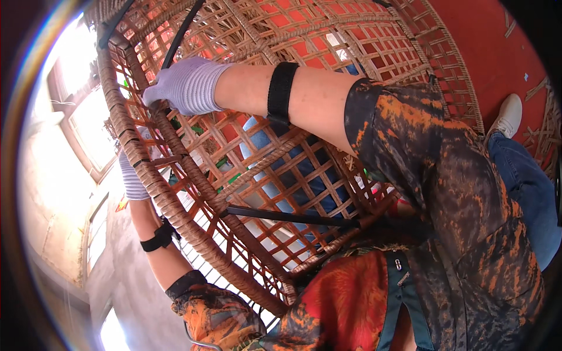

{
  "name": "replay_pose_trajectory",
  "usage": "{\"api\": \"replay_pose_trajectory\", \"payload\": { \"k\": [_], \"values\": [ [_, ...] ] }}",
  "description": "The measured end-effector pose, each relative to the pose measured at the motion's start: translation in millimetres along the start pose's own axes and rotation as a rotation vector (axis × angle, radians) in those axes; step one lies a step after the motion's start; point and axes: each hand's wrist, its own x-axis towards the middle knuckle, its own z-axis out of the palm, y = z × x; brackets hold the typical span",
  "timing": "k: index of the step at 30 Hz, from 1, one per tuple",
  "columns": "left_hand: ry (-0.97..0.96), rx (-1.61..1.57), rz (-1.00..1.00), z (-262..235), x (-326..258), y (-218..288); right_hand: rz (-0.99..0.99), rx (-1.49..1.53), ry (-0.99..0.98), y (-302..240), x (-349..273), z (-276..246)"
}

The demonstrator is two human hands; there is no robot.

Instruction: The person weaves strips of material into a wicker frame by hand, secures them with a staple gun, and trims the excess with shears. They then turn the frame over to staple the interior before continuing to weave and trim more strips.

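Note:
A large brown wicker frame [221,206] with an open lattice of woven strips fills the middle of the head view. Its thick outer rim is wrapped in cane strip, and dark struts [293,215] cross the inside. My right hand [186,88], in a pale knitted glove, is closed at the inner rod near the upper left, where one strut meets it; what its curled fingers hold is mostly hidden. My left hand [131,175], also gloved, reaches up at the outer side of the rim, with its fingers largely behind the wickerwork.
Red floor [489,44] spreads at the upper right, with loose cane strips [547,131] scattered near the right edge. A white shoe [507,116] and a blue-jeans leg [524,175] are beside the frame. A grey wall [120,266] and bright windows lie to the left.

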Motion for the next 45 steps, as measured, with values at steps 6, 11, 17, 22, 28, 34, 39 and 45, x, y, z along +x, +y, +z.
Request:
{"api": "replay_pose_trajectory", "payload": {
  "k": [6, 11, 17, 22, 28, 34, 39, 45],
  "values": [
    [0.040, 0.030, -0.045, -19.0, 2.8, -8.8, 0.076, 0.064, 0.072, 11.3, -8.6, 19.7],
    [0.046, 0.042, -0.081, -33.1, 5.5, -19.9, 0.204, 0.230, -0.019, 23.3, -16.0, 36.0],
    [-0.036, -0.018, -0.155, -62.0, 32.4, -61.8, 0.319, 0.094, -0.026, -0.2, -43.6, 1.7],
    [-0.273, -0.145, -0.232, -72.8, 51.4, -71.1, 0.240, -0.072, 0.173, -50.3, -49.9, -50.8],
    [-0.207, -0.058, -0.145, 51.4, -26.9, -7.7, 0.316, -0.095, 0.170, -52.3, -47.5, -77.9],
    [0.048, 0.116, -0.054, 59.5, -23.9, -22.2, 0.264, -0.062, 0.270, -29.9, -35.2, -41.8],
    [0.029, 0.158, -0.042, 32.8, -27.9, -6.8, 0.432, 0.231, 0.083, -21.9, -16.1, -43.3],
    [0.027, 0.204, -0.011, 26.5, -35.1, 19.2, 0.476, 0.342, 0.184, -35.7, 2.9, -62.8]
  ]
}}
